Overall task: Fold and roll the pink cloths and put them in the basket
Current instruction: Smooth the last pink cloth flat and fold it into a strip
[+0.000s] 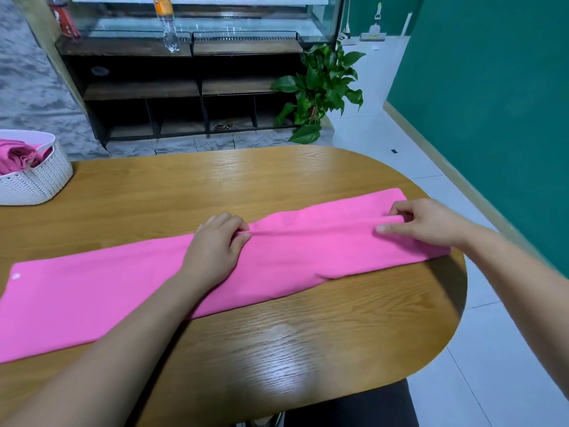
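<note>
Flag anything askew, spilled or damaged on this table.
Only the pink cloth: a raised ridge runs between the left hand and right hand, which pinch it, and its near edge bulges unevenly. Nothing spilled or damaged.

both bare forearms reach forward, palms down. the left hand [215, 251] curls its fingers and pinches a raised ridge of the pink cloth [308, 257] against its thumb. the right hand [431, 221], well apart, pinches the same ridge between curled fingers and a straight thumb.
</note>
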A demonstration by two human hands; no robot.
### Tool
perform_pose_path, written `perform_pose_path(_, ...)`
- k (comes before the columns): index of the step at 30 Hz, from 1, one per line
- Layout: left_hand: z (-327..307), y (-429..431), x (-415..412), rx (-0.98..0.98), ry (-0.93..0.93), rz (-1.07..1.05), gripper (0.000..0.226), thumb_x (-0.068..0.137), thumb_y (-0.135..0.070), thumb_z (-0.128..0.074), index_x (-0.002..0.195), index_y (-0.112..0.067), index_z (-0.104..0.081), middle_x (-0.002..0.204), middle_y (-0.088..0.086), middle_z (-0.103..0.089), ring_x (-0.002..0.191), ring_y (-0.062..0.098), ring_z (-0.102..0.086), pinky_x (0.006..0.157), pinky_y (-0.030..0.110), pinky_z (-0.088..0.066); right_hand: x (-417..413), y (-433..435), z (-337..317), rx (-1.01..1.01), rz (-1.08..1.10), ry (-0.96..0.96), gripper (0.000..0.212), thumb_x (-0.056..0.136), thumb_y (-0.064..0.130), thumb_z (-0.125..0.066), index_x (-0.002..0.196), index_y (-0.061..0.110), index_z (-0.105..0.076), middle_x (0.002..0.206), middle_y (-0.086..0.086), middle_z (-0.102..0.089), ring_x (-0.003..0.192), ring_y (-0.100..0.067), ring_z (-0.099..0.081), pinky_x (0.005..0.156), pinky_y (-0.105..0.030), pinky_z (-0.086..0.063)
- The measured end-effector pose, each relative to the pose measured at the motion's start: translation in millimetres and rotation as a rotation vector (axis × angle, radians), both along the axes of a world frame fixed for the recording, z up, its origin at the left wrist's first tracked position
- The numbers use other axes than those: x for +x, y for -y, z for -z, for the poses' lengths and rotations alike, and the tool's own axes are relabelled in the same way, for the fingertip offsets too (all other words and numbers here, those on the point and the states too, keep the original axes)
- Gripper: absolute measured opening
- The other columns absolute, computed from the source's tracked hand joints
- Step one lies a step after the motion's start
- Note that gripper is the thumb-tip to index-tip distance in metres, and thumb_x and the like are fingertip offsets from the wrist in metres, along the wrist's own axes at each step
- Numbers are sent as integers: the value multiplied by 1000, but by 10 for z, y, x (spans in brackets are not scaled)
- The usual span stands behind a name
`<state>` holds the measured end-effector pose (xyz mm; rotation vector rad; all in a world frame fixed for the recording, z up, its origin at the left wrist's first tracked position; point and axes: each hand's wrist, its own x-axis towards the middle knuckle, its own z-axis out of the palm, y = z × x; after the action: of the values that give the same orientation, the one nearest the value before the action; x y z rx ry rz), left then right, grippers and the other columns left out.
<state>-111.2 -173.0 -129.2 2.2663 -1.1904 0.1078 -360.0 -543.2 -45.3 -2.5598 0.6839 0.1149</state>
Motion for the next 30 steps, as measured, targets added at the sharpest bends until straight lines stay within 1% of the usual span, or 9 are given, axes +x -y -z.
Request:
perform_pose_path(3, -45, 48, -18, 54, 3, 1, 14, 99, -43, -59, 99, -30, -62, 98, -10, -59, 96, 22, -56, 86, 47, -49, -173, 192, -106, -53, -16, -183, 27, 83, 48, -87, 87, 29, -69, 75, 7, -67, 75, -17, -62, 67, -33, -44)
perform_pose_path(6, -129, 156, -88, 89, -26, 43, 31, 93, -57, -54, 101, -29, -64, 101, -9, -61, 100, 21, -58, 88, 44, -49, -281, 339, -196, -32, 2, -201, 19, 82, 30, -90, 83, 28, -70, 75, 8, -69, 77, -20, -64, 70, -35, -46)
perform_pose_path(11, -198, 385, -206, 95, -89, 102, 34, 93, -58, -52, 99, -28, -65, 97, -8, -64, 98, 22, -62, 87, 42, -50, -479, 321, -441, 393, 159, 231, 25, 80, 8, -90, 93, 1, -70, 82, -3, -68, 76, -9, -62, 73, -31, -43)
perform_pose_path(14, -239, 532, -255, 53, -163, 98, 24, 97, -48, -66, 97, -24, -68, 95, -5, -71, 92, 21, -64, 81, 36, -48, -581, 304, -275, 632, 234, 359, 44, 73, 12, -94, 104, -5, -67, 99, -14, -72, 94, -23, -68, 89, -40, -48)
perform_pose_path(17, -262, 602, -251, 43, -237, 59, 15, 96, -39, -73, 95, -24, -70, 88, -10, -71, 87, 19, -65, 76, 34, -48, -670, 279, -20, 799, 287, 361, 36, 90, 27, -84, 119, 10, -71, 123, -12, -74, 114, -30, -70, 99, -42, -50)
perform_pose_path(19, -273, 605, -246, 42, -229, 64, 13, 97, -38, -71, 95, -25, -68, 84, -13, -68, 85, 19, -64, 74, 35, -47, -687, 250, 71, 751, 308, 387, 29, 101, 32, -68, 128, 20, -71, 128, -10, -73, 118, -29, -70, 97, -41, -51)
perform_pose_path(21, -291, 590, -256, 42, -192, 79, 14, 99, -39, -68, 96, -26, -65, 83, -12, -66, 82, 19, -62, 71, 35, -46, -634, 246, 100, 603, 344, 450, 23, 106, 40, -60, 124, 31, -72, 122, -7, -75, 110, -26, -71, 88, -39, -54)
perform_pose_path(24, -275, 525, -240, 55, -106, 77, 21, 101, -46, -62, 95, -27, -61, 86, -10, -66, 82, 21, -62, 71, 38, -49, -457, 231, 107, 459, 378, 550, 21, 109, 46, -53, 117, 38, -70, 116, 3, -75, 107, -23, -70, 90, -43, -56)
perform_pose_path(30, -127, 361, -239, -3, -8, 29, 35, 101, -58, -48, 92, -25, -59, 87, -5, -60, 82, 26, -60, 75, 42, -50, -359, 250, 272, 153, 277, 365, 25, 112, 45, -42, 122, 41, -65, 109, 16, -69, 105, -10, -62, 82, -33, -45)
